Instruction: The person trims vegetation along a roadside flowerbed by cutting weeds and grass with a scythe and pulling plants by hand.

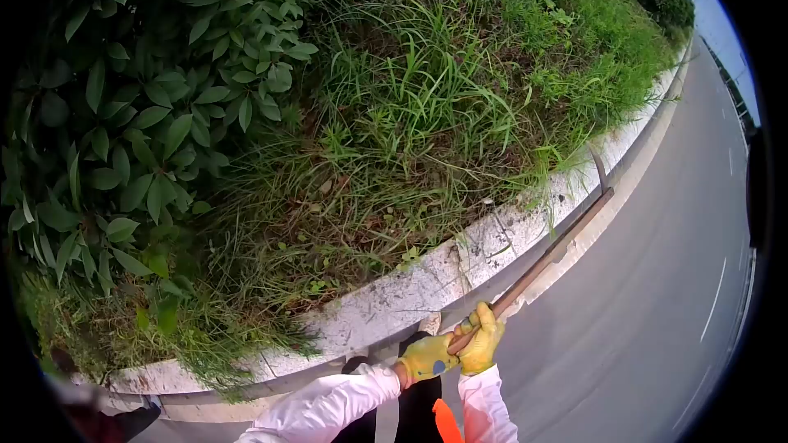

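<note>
Both my hands wear yellow gloves and are wrapped round the wooden handle (529, 279) of a long-handled sickle. My left hand (428, 358), its glove marked with a blue patch, closes round the lower end. Just above it my right hand (481, 340) grips the same handle. The handle slants up to the right over the kerb edge and road. At its far end a thin, dark curved blade (599, 167) lies against the white kerb (410, 295), beside the grass edge.
Tall grass (435, 74) and cut stems cover the bank behind the kerb. A leafy bush (156, 123) fills the left. The grey road (648, 254) runs along the right. My shoe (429, 324) is close to the kerb. Part of another person (111, 418) shows blurred at lower left.
</note>
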The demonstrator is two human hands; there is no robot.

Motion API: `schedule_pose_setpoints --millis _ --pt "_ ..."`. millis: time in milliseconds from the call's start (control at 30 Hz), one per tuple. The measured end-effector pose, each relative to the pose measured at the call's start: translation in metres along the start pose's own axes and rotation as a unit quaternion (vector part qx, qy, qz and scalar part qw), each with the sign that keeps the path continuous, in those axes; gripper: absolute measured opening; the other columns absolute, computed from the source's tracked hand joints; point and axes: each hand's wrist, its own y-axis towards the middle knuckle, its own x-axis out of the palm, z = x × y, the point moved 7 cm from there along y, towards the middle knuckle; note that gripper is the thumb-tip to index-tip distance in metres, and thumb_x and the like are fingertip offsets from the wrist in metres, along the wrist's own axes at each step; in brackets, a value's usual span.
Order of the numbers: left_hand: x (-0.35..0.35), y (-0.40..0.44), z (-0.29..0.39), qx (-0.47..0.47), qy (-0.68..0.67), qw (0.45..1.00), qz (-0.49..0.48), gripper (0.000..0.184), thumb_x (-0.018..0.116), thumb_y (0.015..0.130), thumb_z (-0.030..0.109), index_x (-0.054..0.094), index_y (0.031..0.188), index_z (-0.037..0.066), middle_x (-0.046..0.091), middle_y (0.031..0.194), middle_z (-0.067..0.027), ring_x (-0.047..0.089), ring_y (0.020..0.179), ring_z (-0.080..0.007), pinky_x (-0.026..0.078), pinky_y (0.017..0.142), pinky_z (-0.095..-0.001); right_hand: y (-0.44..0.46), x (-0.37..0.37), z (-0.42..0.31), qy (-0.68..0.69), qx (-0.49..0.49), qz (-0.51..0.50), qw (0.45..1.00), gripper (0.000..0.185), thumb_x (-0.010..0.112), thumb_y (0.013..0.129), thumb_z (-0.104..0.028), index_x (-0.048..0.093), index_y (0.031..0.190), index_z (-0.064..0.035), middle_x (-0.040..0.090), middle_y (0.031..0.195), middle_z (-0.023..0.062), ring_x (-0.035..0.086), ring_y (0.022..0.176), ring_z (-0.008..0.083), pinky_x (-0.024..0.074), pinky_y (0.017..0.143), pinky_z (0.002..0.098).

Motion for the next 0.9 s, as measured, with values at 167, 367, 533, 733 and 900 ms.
schedule_pose_setpoints --millis 167,367,533,733,900 --pt "-0.079 -0.06 -0.106 -0.121 -0.175 0.945 0.249 0.035 0.064 0.084 0.019 0.057 0.113 0.001 0.066 0.086 -0.0084 0.065 0.077 -0.0199 0.052 0.065 -0.0316 0.045 0.067 0.17 -0.272 0.092 -0.102 0.952 0.026 0.065 0.081 -0.023 0.052 0.072 -0.0026 0.051 0.058 0.0062 0.048 0.046 0.0202 0.0393 0.044 0.0354" --pt "0.068 -0.231 -0.174 -0.378 -0.208 0.785 0.445 0.041 0.066 0.084 0.027 0.055 0.116 0.003 0.067 0.082 -0.008 0.065 0.074 -0.0252 0.051 0.061 -0.036 -0.132 -0.002 0.286 -0.457 0.331 -0.441 0.698 0.024 0.068 0.074 -0.02 0.057 0.064 -0.0015 0.057 0.056 0.0079 0.054 0.042 0.0167 0.0424 0.04 0.0301" --pt "0.066 -0.09 -0.067 -0.131 -0.166 0.95 0.231 0.051 0.066 0.084 0.032 0.051 0.124 0.005 0.067 0.087 -0.0097 0.065 0.086 -0.0276 0.05 0.072 -0.0355 -0.01 -0.009 0.096 -0.269 0.144 -0.196 0.932 0.014 0.065 0.082 -0.013 0.054 0.081 -0.0045 0.05 0.058 0.0031 0.049 0.042 0.0149 0.0414 0.038 0.03" --pt "-0.047 0.093 -0.118 -0.007 -0.48 0.867 0.136 0.049 0.061 0.087 0.034 0.051 0.124 0.003 0.065 0.108 -0.0128 0.064 0.092 -0.027 0.05 0.076 -0.0371 0.152 0.038 0.033 0.004 0.01 0.018 1.0 0.02 0.061 0.084 -0.021 0.05 0.076 -0.0056 0.044 0.058 0.0026 0.046 0.048 0.0176 0.0398 0.044 0.0339" --pt "0.051 -0.173 -0.187 -0.368 -0.313 0.746 0.458 0.032 0.07 0.08 0.021 0.058 0.104 0.002 0.06 0.061 -0.0067 0.055 0.043 -0.016 0.04 0.039 -0.0283 -0.01 0.022 0.313 -0.491 0.257 -0.311 0.772 0.022 0.065 0.074 -0.018 0.06 0.072 0.0039 0.058 0.059 0.0123 0.057 0.045 0.024 0.0449 0.043 0.0346"
